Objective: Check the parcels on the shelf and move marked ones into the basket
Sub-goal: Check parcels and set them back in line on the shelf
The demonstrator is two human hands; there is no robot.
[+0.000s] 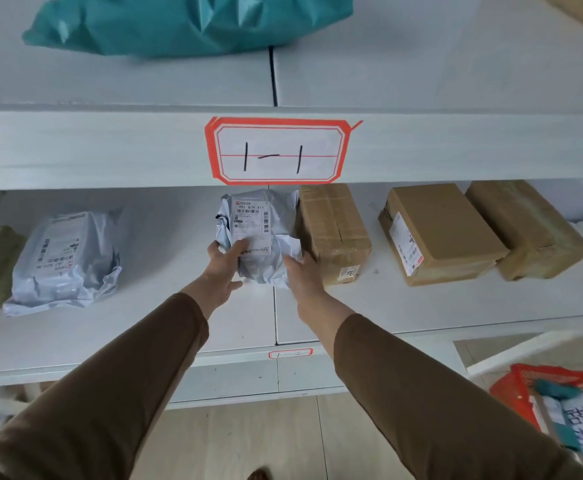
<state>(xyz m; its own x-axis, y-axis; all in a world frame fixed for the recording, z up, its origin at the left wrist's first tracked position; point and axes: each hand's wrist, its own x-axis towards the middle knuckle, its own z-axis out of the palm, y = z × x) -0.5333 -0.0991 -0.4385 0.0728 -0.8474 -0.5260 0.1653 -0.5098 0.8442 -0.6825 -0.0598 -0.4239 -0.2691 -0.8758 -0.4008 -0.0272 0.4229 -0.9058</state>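
As both hands [226, 263] hold grey parcel [260, 237] | label "901 Q34 A11" | shelf tag [276, 150] "1-1"

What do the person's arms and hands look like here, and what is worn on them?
Both arms wear long, plain brown sleeves, the left sleeve and the right sleeve, without visible markings. The sleeves end short of the wrists. The left hand and right hand are bare: no gloves, rings or watch show.
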